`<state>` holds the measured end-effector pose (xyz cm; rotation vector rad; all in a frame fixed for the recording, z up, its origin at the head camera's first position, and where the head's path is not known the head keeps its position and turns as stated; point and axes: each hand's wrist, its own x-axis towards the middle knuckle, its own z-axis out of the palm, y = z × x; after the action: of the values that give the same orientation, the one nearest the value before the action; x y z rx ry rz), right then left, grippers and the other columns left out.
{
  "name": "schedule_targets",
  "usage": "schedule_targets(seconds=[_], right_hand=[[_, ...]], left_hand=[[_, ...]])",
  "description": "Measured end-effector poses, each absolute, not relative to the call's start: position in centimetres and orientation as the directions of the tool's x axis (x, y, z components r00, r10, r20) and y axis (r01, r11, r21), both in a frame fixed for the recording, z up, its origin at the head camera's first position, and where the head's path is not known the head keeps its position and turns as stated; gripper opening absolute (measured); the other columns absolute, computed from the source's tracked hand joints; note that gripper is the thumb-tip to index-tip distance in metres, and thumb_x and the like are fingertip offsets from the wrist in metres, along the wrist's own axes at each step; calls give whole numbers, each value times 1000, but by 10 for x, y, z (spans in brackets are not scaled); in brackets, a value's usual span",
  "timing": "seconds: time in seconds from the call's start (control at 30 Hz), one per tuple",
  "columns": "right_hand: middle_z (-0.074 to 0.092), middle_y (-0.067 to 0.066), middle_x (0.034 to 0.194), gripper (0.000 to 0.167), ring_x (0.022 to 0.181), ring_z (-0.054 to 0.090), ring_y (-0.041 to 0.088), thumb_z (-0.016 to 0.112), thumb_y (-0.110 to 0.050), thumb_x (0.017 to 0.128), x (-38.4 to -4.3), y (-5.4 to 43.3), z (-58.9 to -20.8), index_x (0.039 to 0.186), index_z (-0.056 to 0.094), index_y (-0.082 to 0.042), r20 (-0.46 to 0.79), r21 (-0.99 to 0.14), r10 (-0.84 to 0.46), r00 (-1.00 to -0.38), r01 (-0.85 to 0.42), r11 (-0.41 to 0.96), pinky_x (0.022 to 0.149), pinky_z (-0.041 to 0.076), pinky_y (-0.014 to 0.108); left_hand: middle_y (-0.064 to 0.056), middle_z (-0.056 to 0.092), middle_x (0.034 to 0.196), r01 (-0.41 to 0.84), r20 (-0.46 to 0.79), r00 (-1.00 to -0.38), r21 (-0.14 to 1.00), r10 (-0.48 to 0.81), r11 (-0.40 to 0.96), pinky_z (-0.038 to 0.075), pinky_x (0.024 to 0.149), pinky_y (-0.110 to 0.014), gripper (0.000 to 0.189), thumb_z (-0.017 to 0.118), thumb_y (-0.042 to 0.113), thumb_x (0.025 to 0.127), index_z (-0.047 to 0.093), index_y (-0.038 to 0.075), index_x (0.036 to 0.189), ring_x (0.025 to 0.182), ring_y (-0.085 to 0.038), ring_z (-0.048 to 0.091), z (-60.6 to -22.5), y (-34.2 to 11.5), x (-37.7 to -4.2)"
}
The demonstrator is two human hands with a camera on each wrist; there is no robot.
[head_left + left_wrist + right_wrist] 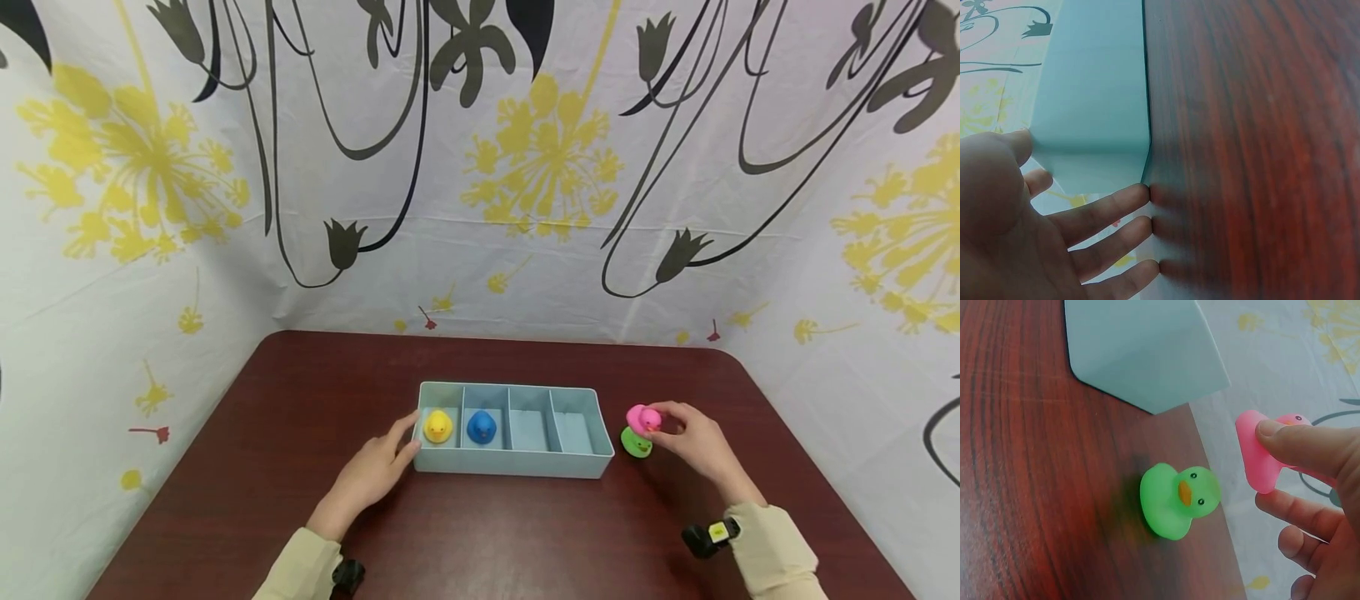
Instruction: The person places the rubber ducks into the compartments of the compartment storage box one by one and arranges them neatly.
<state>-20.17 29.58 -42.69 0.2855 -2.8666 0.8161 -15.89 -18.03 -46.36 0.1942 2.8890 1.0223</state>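
Observation:
My right hand pinches a pink rubber duck between thumb and fingers, raised above the table. Below it a green rubber duck sits upright on the table, past the right end of a pale blue four-compartment box. My left hand is at the box's left end, thumb and index finger touching its wall and rim, the other fingers spread. A yellow rubber duck sits in the leftmost compartment and a blue rubber duck in the one beside it. Nothing lies in the two right compartments.
Everything stands on a dark red-brown wooden table with rounded far corners. A white cloth printed with yellow and grey flowers hangs behind and at both sides. A black wrist device is strapped at the right sleeve.

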Motion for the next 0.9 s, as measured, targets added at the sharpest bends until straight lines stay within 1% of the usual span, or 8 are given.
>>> schedule_targets(seconds=[0.1, 0.17, 0.27, 0.37, 0.6, 0.77, 0.9], right_hand=[[65, 15, 107, 42, 93, 56, 31, 80, -27, 78, -203, 293, -426, 112, 66, -7, 206, -505, -139, -969, -227, 833, 76, 49, 39], [65, 14, 105, 40, 89, 55, 28, 80, -26, 77, -204, 292, -425, 110, 67, -8, 215, -504, -138, -967, -231, 832, 71, 46, 34], [65, 12, 103, 40, 85, 51, 25, 81, -26, 76, -204, 289, -424, 109, 67, -8, 217, -503, -137, -967, -231, 833, 67, 41, 29], [63, 12, 103, 40, 84, 49, 24, 80, -27, 77, -204, 286, -424, 110, 67, -9, 199, -511, -139, -970, -224, 830, 66, 40, 28], [64, 10, 104, 41, 88, 50, 24, 80, -30, 77, -206, 280, -424, 111, 67, -10, 182, -518, -150, -972, -225, 826, 68, 42, 29], [62, 10, 104, 44, 87, 49, 25, 80, -31, 77, -208, 276, -422, 113, 66, -10, 156, -538, -153, -976, -214, 815, 65, 40, 29], [63, 12, 107, 44, 89, 51, 27, 79, -29, 78, -209, 272, -421, 114, 66, -9, 142, -554, -161, -977, -214, 805, 68, 43, 30]], left_hand=[[-13, 57, 132, 96, -22, -990, 629, 141, 771, 48, 90, -55, 56, 50, 39, 98, 31, 28, 150, 112, -32, 59, -463, -180, -159], [-13, 58, 131, 97, -21, -990, 629, 141, 771, 48, 90, -55, 56, 51, 39, 98, 31, 28, 150, 111, -31, 60, -463, -180, -160], [-13, 57, 132, 95, -23, -990, 631, 141, 770, 48, 90, -55, 57, 51, 39, 98, 31, 28, 150, 110, -31, 60, -463, -180, -160], [-13, 58, 131, 95, -25, -989, 632, 143, 769, 48, 89, -55, 57, 51, 39, 98, 30, 28, 150, 110, -30, 60, -464, -180, -159], [-13, 60, 127, 104, -16, -989, 628, 146, 771, 49, 88, -53, 56, 51, 38, 98, 31, 27, 150, 105, -28, 62, -464, -180, -159], [-13, 57, 132, 96, -22, -990, 630, 142, 770, 48, 91, -55, 56, 50, 39, 98, 31, 28, 150, 110, -30, 60, -465, -180, -159], [-13, 57, 132, 95, -21, -990, 634, 141, 767, 47, 91, -56, 56, 51, 39, 98, 31, 28, 150, 111, -31, 59, -465, -180, -159]])
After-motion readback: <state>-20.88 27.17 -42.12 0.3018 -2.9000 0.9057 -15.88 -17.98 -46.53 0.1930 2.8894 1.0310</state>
